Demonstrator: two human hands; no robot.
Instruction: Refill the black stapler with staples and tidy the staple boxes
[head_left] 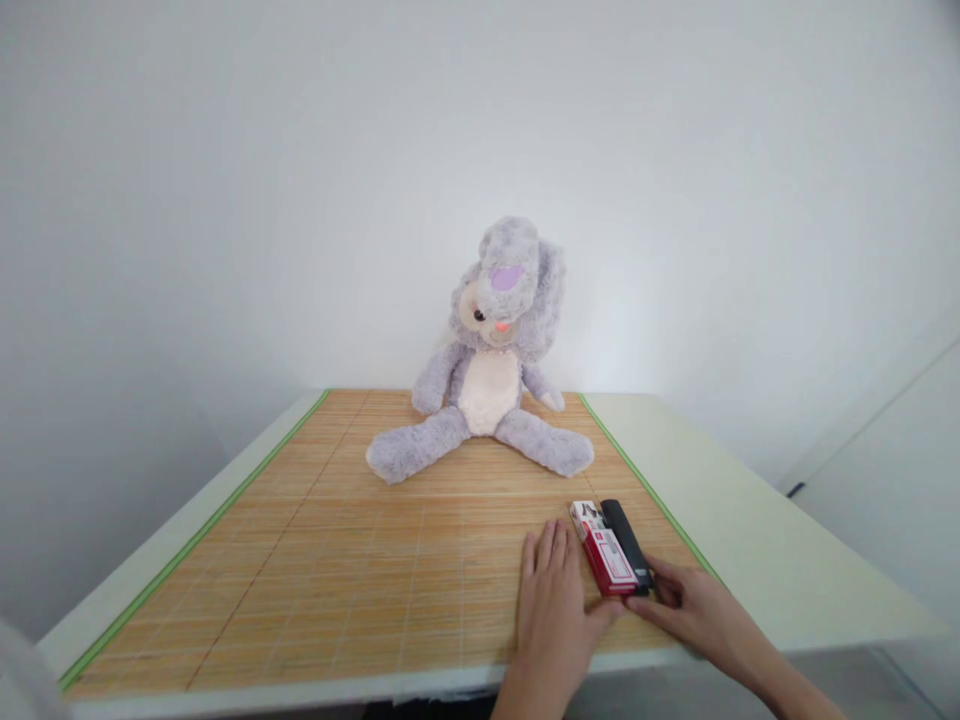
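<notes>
A red and white box [604, 550] lies on the bamboo mat [360, 560] near the front edge. Close along its right side is a long black object that looks like a stapler [625, 540]. My right hand [694, 610] has its thumb and index finger at the near end of the stapler, pinching it. To the left of the box, my left hand [553, 610] rests flat with its fingers stretched forward. Its thumb reaches to the near end of the box; whether it touches the box is hard to make out.
A grey plush rabbit [489, 390] sits on the mat towards the back, legs spread and one ear over its face. The white table [750, 540] shows on both sides of the green-edged mat. A white wall [300, 200] stands behind.
</notes>
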